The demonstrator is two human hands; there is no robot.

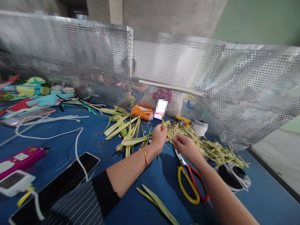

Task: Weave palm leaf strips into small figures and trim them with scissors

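My left hand (158, 136) and my right hand (186, 147) meet over the blue table (131, 200), both pinched on one thin green-yellow palm leaf strip (167, 129) that runs between them. The left wrist wears a gold bangle (145, 157). Just behind the left hand lies a loose bunch of palm leaves (124, 128). A heap of leaf trimmings (208, 148) spreads behind the right hand. Scissors with one yellow and one red handle (189, 181) lie on the table under my right forearm.
A perforated metal screen (187, 72) closes the far side. A phone (61, 184) with a white cable (77, 147), a pink box (21, 157), an orange box (142, 112), a black spool (232, 178) and coloured craft pieces (35, 90) lie around. Two leaf strips (157, 201) rest near me.
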